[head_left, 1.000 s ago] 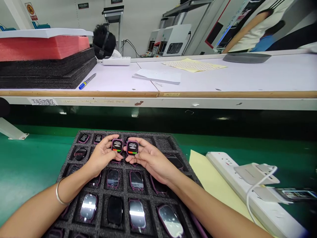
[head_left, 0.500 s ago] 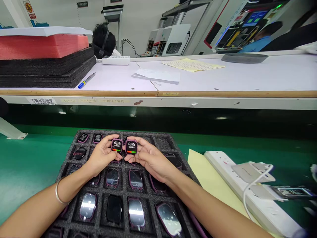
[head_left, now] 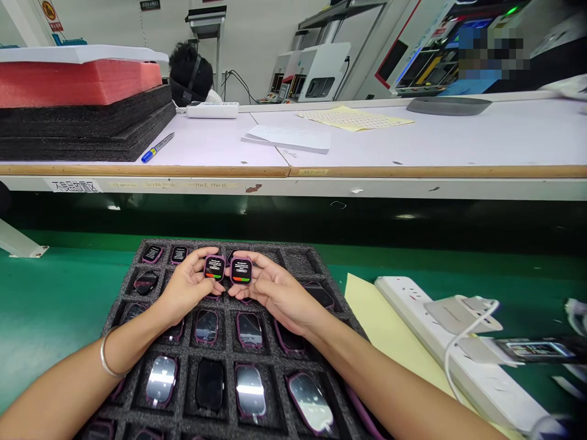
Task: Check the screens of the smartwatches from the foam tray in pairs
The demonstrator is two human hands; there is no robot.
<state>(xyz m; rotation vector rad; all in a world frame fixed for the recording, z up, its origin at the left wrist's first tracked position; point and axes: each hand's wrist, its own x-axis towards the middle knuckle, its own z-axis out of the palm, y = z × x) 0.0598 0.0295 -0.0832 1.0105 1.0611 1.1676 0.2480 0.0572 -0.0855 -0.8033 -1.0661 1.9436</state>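
My left hand (head_left: 186,290) grips a small purple-cased smartwatch body (head_left: 214,268) with a lit screen showing red and green bars. Right beside it, my right hand (head_left: 270,292) grips a second lit watch body (head_left: 241,271) of the same kind. Both hands hover side by side over the far part of a black foam tray (head_left: 300,264) on the green belt. The tray's pockets hold several more purple watch bodies (head_left: 250,389), most with dark or glaring screens. A silver bangle (head_left: 105,358) circles my left wrist.
A white power strip (head_left: 440,348) with a plugged charger and cable lies at the right on a yellow sheet (head_left: 367,305). Beyond the belt runs a white bench with stacked black and red foam (head_left: 82,116), a blue pen (head_left: 156,147), and papers (head_left: 288,138). Another person's head (head_left: 190,73) shows behind.
Hands and both watches stay almost still over the tray. The view has shifted slightly, and a person at the far right has moved out of sight.
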